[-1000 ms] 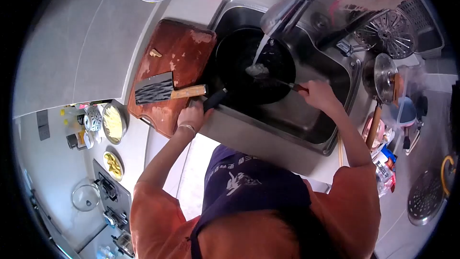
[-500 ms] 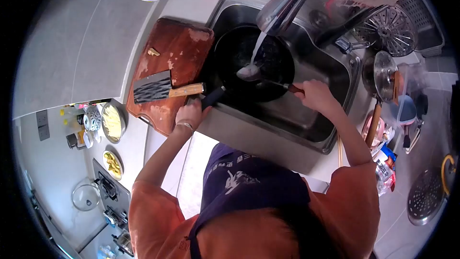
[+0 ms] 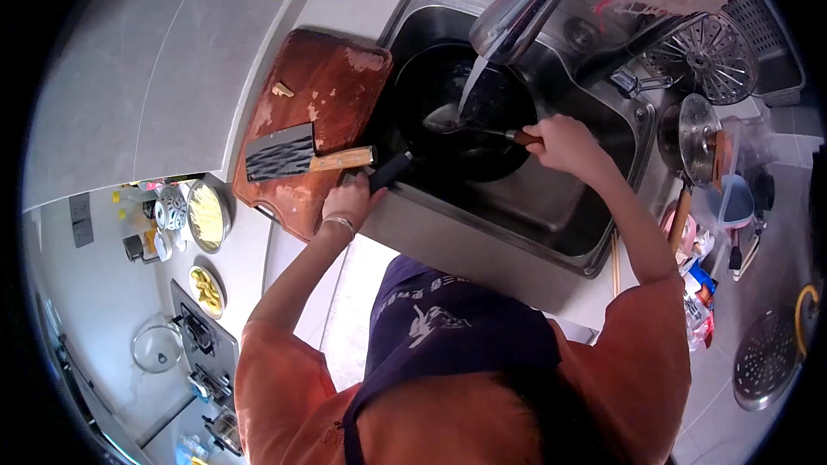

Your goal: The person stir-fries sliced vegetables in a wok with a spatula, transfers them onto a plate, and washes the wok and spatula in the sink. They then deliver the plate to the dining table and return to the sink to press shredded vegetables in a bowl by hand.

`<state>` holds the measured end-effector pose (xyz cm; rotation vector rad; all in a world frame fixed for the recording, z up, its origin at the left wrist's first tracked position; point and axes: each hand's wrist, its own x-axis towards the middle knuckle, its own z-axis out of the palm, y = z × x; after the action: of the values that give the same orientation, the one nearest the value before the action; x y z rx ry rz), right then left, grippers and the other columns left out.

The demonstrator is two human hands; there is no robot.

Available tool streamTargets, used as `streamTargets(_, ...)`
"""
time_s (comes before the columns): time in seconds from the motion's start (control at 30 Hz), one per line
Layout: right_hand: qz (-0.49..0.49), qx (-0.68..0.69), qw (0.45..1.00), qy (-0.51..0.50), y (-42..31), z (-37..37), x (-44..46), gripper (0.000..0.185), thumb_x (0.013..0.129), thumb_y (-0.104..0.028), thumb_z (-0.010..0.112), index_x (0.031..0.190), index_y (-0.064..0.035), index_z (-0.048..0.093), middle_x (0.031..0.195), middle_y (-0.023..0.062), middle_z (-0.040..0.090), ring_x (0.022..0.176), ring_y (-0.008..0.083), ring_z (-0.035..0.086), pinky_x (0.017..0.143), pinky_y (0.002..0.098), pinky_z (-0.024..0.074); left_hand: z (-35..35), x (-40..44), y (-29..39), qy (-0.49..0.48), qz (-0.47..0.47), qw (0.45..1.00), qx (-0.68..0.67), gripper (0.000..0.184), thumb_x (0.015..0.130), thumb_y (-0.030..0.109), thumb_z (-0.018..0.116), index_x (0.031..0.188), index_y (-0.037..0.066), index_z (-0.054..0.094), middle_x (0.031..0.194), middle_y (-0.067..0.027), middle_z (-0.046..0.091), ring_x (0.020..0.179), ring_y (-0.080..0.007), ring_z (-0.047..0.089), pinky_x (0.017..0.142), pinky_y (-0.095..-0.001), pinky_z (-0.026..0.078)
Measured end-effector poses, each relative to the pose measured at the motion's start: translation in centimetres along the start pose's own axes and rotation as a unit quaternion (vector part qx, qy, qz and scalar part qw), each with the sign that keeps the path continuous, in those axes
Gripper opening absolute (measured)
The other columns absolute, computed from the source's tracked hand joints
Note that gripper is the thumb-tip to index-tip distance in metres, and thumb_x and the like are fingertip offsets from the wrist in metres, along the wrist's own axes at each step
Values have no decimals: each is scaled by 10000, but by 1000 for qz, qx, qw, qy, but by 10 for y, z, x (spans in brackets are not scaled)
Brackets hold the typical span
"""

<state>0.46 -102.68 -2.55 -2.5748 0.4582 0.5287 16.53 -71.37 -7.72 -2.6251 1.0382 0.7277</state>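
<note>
A black frying pan (image 3: 495, 159) sits in the steel sink, under running water from the faucet (image 3: 517, 13). My left hand (image 3: 349, 200) is closed around the pan's black handle at the sink's front left edge. In my right hand (image 3: 564, 148) is the wooden grip of a metal ladle (image 3: 443, 119), whose bowl is inside the pan. The water stream (image 3: 471, 86) comes down just right of the bowl. Left of the sink, a cleaver (image 3: 282, 153) with a wooden handle lies on the wooden cutting board (image 3: 336, 86), close to my left hand.
A small pale piece, perhaps ginger (image 3: 282, 89), lies on the board. At left are a bowl of pale shreds (image 3: 207, 217), a plate of yellow pieces (image 3: 206, 291) and a gas stove (image 3: 200, 331). A lidded pot (image 3: 696, 139) and packets (image 3: 699, 293) crowd the right side.
The ladle bowl has shifted left and slightly away from me, out from under the stream that was falling into it. My left hand still grips the pan handle.
</note>
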Motion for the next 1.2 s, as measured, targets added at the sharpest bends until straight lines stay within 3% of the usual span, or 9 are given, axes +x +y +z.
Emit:
streamTargets(0.07, -24, -6, 999, -21, 6, -12, -4, 230, 711, -168, 609, 922, -81, 639, 797, 169, 613, 737, 316, 595, 671, 396, 473, 4, 1, -3, 7, 5, 1000, -14, 491, 815, 506, 437, 884, 21, 485, 814, -207, 594, 692, -367, 599, 594, -450, 491)
streamTargets(0.2, -43, 28, 999, 3, 10, -10, 9, 215, 698, -149, 613, 899, -81, 649, 785, 168, 615, 729, 311, 597, 671, 384, 473, -2, 0, 0, -4, -2, 1000, -10, 487, 814, 501, 442, 874, 20, 486, 826, -207, 589, 689, -360, 601, 586, -446, 492)
streamTargets(0.27, -35, 31, 999, -5, 13, -4, 15, 215, 695, -147, 613, 896, -83, 650, 784, 168, 616, 728, 312, 597, 674, 381, 474, 1, 1, -1, 4, 10, 1000, 18, 436, 814, 455, 477, 902, 28, 503, 739, -176, 618, 690, -316, 620, 613, -402, 504)
streamTargets(0.43, -27, 16, 998, -50, 0, -19, 6, 209, 691, -142, 611, 886, -82, 654, 782, 171, 614, 730, 311, 598, 676, 377, 471, 4, 4, -3, 8, 12, 1000, 11, 459, 816, 475, 457, 882, 23, 498, 757, -191, 609, 682, -338, 612, 598, -418, 501)
streamTargets(0.6, -31, 18, 999, 11, 5, -7, 7, 158, 694, -129, 602, 827, -58, 649, 752, 188, 603, 717, 318, 594, 658, 391, 466, -3, 6, -1, -7, 11, 1000, -5, 477, 823, 490, 433, 872, 19, 495, 781, -209, 600, 670, -357, 605, 582, -436, 498)
streamTargets(0.83, -43, 20, 999, 3, 6, -8, 16, 197, 702, -141, 595, 886, -105, 658, 759, 160, 615, 718, 302, 598, 663, 392, 471, 0, 5, -1, 3, 23, 1000, 1, 502, 827, 500, 417, 886, 8, 493, 774, -215, 602, 673, -362, 605, 584, -437, 499)
streamTargets(1.0, 11, -42, 999, 21, 45, -15, 20, 241, 704, -169, 599, 938, -171, 655, 789, 133, 626, 751, 287, 602, 682, 378, 476, -11, 5, 4, -20, 9, 1000, 2, 515, 827, 503, 414, 904, 0, 491, 759, -221, 602, 673, -362, 606, 582, -437, 498)
streamTargets(1.07, 4, -66, 997, 30, 59, -20, 17, 252, 698, -167, 599, 944, -156, 652, 776, 141, 623, 750, 290, 602, 693, 376, 477, -15, 6, 5, -44, 3, 999, 17, 531, 830, 482, 427, 1040, -2, 483, 834, -209, 609, 744, -317, 615, 631, -386, 506)
streamTargets(1.2, 42, -193, 979, 54, 60, -43, 22, 210, 663, -112, 602, 865, -99, 654, 790, 136, 625, 753, 282, 607, 667, 370, 486, -15, 6, 4, -45, 1, 999, 7, 527, 830, 480, 429, 1039, -1, 485, 828, -201, 612, 742, -318, 615, 641, -380, 506)
